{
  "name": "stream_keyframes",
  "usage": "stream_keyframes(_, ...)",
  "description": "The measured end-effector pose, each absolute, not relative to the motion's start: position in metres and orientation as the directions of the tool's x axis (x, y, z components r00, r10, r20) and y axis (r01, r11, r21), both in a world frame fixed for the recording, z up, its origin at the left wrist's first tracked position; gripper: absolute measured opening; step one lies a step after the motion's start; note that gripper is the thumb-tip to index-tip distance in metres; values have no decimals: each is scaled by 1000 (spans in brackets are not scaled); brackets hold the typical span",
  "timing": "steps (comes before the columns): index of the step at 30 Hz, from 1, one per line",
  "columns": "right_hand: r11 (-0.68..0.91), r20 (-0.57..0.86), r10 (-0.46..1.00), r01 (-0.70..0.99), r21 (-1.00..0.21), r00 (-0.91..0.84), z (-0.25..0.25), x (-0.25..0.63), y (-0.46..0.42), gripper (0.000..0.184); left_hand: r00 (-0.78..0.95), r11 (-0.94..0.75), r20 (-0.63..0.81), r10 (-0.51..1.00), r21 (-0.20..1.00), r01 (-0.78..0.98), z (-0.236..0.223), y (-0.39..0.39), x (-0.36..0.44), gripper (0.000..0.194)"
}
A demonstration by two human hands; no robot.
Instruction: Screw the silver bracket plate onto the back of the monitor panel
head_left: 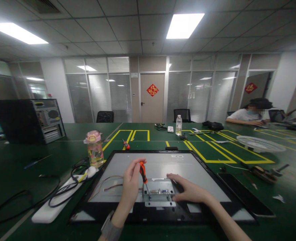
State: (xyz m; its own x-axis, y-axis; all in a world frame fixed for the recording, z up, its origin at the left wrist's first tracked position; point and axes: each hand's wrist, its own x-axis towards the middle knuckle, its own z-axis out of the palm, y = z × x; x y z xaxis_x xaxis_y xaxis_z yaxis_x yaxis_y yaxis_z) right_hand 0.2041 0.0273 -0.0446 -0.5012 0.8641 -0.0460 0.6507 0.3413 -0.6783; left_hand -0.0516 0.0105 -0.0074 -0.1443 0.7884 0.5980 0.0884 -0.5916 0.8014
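Observation:
A flat monitor panel with a black frame lies back side up before me. On its lower middle sits a metal bracket with a row of connectors. My left hand is closed round an orange and black screwdriver. The shaft points down to the bracket's left side, where its tip is too small to make out. Spread over the bracket's right edge, my right hand has thumb and fingers apart. Thin wires run from the bracket's left across the panel.
Left of the panel are a white power strip, black cables, a pink-lidd bottle and a computer case. Another screwdriver lies behind it. To the right are a dark slab and a round white disc. A person sits far right.

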Motion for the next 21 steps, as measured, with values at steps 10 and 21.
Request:
stream_keyframes(10, 338, -41, 868, 649, -682, -495, -43, 204, 26, 86, -144, -581, 593, 793, 805, 118, -7, 11, -54, 28)
stream_keyframes(21, 330, -48, 872, 658, -677, -488, -43, 203, 26, 84, -152, -582, 597, 788, 802, 136, -6, 13, -55, 29)
